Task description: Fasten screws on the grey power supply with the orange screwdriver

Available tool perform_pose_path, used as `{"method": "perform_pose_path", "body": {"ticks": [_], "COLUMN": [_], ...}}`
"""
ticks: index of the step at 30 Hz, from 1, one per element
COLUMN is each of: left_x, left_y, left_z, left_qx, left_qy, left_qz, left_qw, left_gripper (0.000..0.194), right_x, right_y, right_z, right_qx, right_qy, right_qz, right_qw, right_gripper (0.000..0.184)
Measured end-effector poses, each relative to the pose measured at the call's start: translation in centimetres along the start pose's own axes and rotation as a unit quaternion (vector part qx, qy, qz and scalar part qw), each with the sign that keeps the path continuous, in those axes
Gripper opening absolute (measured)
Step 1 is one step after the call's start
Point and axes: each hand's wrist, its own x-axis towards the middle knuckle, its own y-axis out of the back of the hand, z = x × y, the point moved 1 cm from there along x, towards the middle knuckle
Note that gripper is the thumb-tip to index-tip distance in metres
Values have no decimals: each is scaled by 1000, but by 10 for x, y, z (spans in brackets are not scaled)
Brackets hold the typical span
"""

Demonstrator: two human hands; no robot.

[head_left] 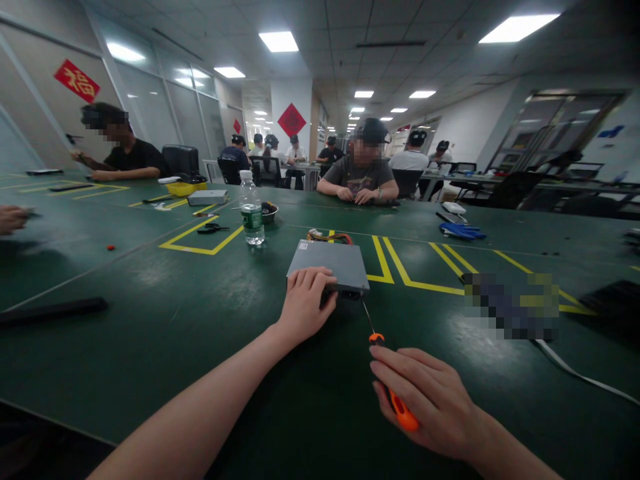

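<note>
In front of me on the green table lies a grey metal computer power supply point(333, 260), with a bundle of coloured cables point(330, 237) at its far side. My left hand point(309, 300) rests on its near left edge, fingers over the top and thumb at the near face. An orange and black screwdriver point(403, 407) is in my right hand point(425, 397), its fingers closed round the handle. The thin shaft points up and forward, and its tip meets the near right part of the power supply, by the socket. Whether the tip sits in a screw I cannot tell.
A water bottle point(252, 210) stands behind the power supply, near a metal bowl point(270, 213). Blue gloves point(461, 231) and a blurred dark object point(510, 307) with a white cable lie to the right. A black bar point(55, 311) lies left. Another person point(357, 170) sits opposite.
</note>
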Motion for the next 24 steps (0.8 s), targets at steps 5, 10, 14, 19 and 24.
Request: {"method": "perform_pose_path", "body": {"ticks": [5, 10, 14, 19, 24], "left_x": [0, 0, 0, 0, 0], "left_y": [-1, 0, 0, 0, 0], "left_z": [0, 0, 0, -1, -2], "left_qx": [1, 2, 4, 6, 7], "left_qy": [0, -1, -3, -5, -4], "left_qz": [-4, -6, -4, -6, -3], "left_qw": [1000, 1000, 1000, 1000, 1000], "left_gripper": [19, 19, 19, 20, 19], "right_x": [-4, -4, 0, 1, 1], "right_y": [-1, -1, -1, 0, -1], "right_z": [1, 1, 0, 1, 0], "right_qx": [-2, 2, 2, 0, -5], "right_qy": [8, 4, 5, -1, 3], "right_qz": [-12, -8, -2, 18, 9], "right_qw": [1000, 1000, 1000, 1000, 1000], "right_gripper": [21, 20, 20, 19, 18]}}
